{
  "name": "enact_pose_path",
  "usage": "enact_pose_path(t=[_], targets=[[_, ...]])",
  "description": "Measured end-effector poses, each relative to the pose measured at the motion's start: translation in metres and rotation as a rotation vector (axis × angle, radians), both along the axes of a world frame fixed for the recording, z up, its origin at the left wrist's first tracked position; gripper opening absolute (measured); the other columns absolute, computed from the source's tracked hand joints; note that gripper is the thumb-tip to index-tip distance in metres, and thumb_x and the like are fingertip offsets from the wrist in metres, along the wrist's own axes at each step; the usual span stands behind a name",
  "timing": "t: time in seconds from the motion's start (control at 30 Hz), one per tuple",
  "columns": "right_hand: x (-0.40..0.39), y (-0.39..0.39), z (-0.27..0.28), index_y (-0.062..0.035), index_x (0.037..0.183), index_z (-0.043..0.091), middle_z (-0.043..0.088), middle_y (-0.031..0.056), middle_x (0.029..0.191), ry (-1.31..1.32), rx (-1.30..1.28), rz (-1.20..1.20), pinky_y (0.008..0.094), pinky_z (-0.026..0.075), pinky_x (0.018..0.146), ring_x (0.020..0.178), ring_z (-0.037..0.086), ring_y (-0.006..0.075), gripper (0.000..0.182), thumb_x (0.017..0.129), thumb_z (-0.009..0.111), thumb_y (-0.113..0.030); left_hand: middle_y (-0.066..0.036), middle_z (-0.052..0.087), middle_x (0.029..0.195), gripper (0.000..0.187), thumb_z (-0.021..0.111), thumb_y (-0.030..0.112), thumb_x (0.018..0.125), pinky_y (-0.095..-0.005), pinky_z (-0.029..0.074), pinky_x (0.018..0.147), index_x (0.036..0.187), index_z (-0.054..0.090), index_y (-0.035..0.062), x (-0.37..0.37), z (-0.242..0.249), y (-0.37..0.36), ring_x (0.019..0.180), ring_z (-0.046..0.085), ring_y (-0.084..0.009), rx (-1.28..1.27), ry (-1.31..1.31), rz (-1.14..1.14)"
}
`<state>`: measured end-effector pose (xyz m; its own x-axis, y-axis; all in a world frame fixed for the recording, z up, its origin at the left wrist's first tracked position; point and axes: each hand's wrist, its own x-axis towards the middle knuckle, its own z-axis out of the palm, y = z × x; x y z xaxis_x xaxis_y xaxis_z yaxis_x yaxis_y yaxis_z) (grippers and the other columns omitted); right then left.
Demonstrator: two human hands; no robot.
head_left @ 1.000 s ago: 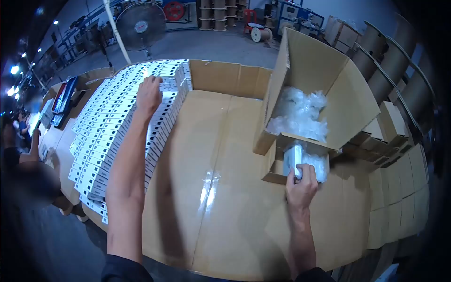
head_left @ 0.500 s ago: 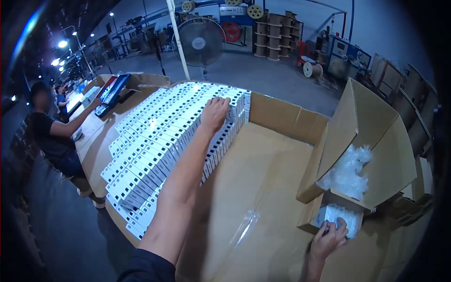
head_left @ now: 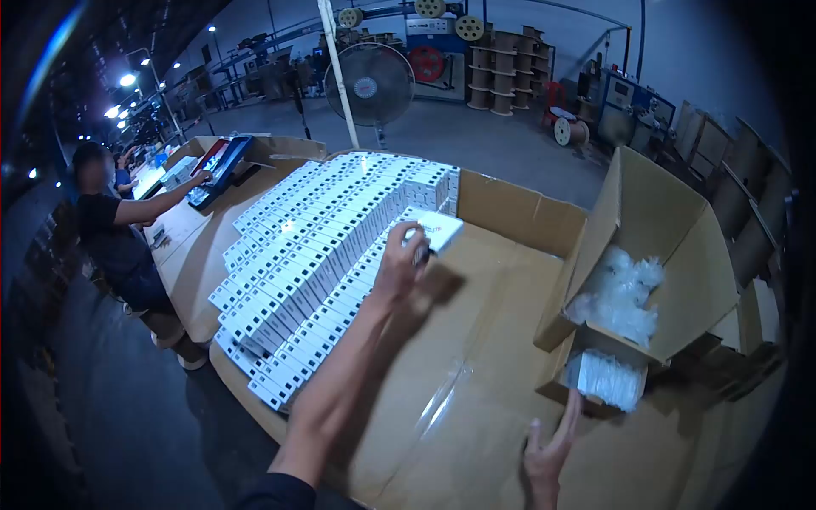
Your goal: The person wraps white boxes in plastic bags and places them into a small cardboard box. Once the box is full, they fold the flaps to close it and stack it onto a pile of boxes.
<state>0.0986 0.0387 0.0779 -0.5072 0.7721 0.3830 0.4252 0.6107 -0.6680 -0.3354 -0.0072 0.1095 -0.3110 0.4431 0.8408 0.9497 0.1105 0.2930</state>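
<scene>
My left hand [head_left: 401,265] is closed around a white box [head_left: 439,228], lifted above the bare cardboard beside the stack. Printing shows faintly on the box's upper face. To its left, many white boxes [head_left: 297,229] stand in tight stepped rows, with small dark squares along their edges. My right hand [head_left: 551,455] is open and empty, fingers extended, its fingertips close to the front of a small cardboard bin [head_left: 554,389]. That bin holds a bundle of clear plastic bags [head_left: 610,380].
A large open carton [head_left: 680,234] with loose clear plastic [head_left: 625,293] stands behind the small bin. A low cardboard wall [head_left: 518,212] edges the table. At left, a person [head_left: 127,229] reaches toward a blue tray [head_left: 223,174]. A fan [head_left: 370,85] stands beyond the table.
My left hand has lifted a white box off the stack and brought it nearer. My right hand has drawn back from the plastic bags, and its fingers have straightened.
</scene>
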Motion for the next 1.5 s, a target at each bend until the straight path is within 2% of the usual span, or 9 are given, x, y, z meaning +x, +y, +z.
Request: enact_pose_path(t=[0.13,0.33,0.53,0.7,0.77,0.93,1.07,1.3,1.5], targets=[[-0.003,-0.018,-0.039,-0.0041,0.16,0.023,0.053,0.023,0.142,0.4,-0.724,0.289,0.0358,0.054,0.093,0.116,0.06,0.025,0.077,0.096,0.065,-0.01,-0.015,0.062,0.116,0.032,0.083,-0.004,0.069,-0.0438,0.053,0.092,0.095,0.066,0.0036,0.143,-0.032,-0.049,0.109,0.063,-0.0362,0.008,-0.238,-0.115],[0.02,-0.012,-0.02,-0.0053,0.158,0.022,0.063,0.0102,0.105,0.639,-1.094,0.387,0.0245,0.055,0.061,0.075,0.063,0.0113,0.072,0.101,0.065,-0.015,-0.011,0.063,0.111,0.033,0.083,-0.001,0.064,-0.045,0.053,0.093,0.092,0.067,0.0055,0.299,-0.049,-0.077,0.109,0.061,-0.0337,-0.214,-0.241,-0.459],[0.075,0.015,-0.04,-0.0037,0.141,0.041,0.064,0.0073,0.099,0.464,-0.817,0.256,0.0234,0.053,0.055,0.075,0.063,0.0088,0.047,0.1,0.063,-0.004,-0.01,0.065,0.101,0.023,0.083,0.006,0.079,-0.0344,0.056,0.073,0.088,0.062,0.0046,0.305,0.001,-0.038,0.087,0.066,-0.0241,-0.56,-0.566,-0.731],[0.097,0.042,-0.044,-0.0075,0.138,0.052,0.069,0.01,0.1,0.331,-0.58,0.124,0.0307,0.057,0.072,0.084,0.068,0.0136,0.045,0.096,0.069,-0.008,-0.009,0.066,0.079,0.018,0.08,0.007,0.083,-0.0338,0.054,0.065,0.089,0.064,0.0029,0.289,0.091,0.081,0.07,0.066,-0.0232,-0.323,-0.191,-0.669],[0.098,0.048,-0.025,-0.0065,0.13,0.062,0.071,0.0137,0.103,0.122,-0.399,0.052,0.0331,0.057,0.074,0.084,0.07,0.0192,0.04,0.091,0.073,-0.006,-0.012,0.071,0.088,0.017,0.077,0.003,0.081,-0.036,0.055,0.069,0.095,0.068,0.0026,0.267,0.103,0.155,0.075,0.069,-0.0272,-0.44,-0.066,-0.738],[0.099,0.062,-0.044,-0.0077,0.125,0.065,0.072,0.0171,0.11,0.239,-0.121,0.177,0.0386,0.06,0.075,0.092,0.074,0.0297,0.042,0.085,0.076,-0.004,-0.013,0.076,0.102,0.032,0.077,0.01,0.081,-0.0414,0.056,0.082,0.113,0.077,0.011,0.231,0.089,0.274,0.091,0.073,-0.0286,-1.326,0.113,-0.644],[0.103,0.064,-0.06,-0.0078,0.128,0.063,0.072,0.0154,0.11,0.263,-0.244,0.181,0.0361,0.06,0.076,0.092,0.073,0.0281,0.045,0.085,0.076,-0.001,-0.01,0.077,0.102,0.029,0.08,0.018,0.081,-0.0391,0.057,0.086,0.11,0.078,0.0116,0.235,0.075,0.301,0.095,0.073,-0.0291,-1.583,0.115,-0.777],[0.106,0.059,-0.059,-0.0086,0.131,0.062,0.072,0.0157,0.108,0.292,-0.386,0.187,0.0364,0.058,0.079,0.091,0.072,0.028,0.045,0.088,0.072,-0.001,-0.021,0.074,0.095,0.028,0.067,0.018,0.091,-0.0407,0.057,0.081,0.108,0.063,-0.0036,0.223,0.092,0.305,0.089,0.073,-0.0352,-0.875,-0.135,-0.482],[0.108,0.051,-0.055,-0.0129,0.118,0.073,0.071,0.0151,0.1,0.312,-0.336,0.104,0.0379,0.056,0.079,0.089,0.07,0.0279,0.036,0.087,0.068,0.004,-0.009,0.068,0.106,0.021,0.056,0.012,0.101,-0.0296,0.056,0.073,0.109,0.063,-0.006,0.245,0.107,0.265,0.087,0.066,-0.0132,-0.498,-0.596,-0.807]])
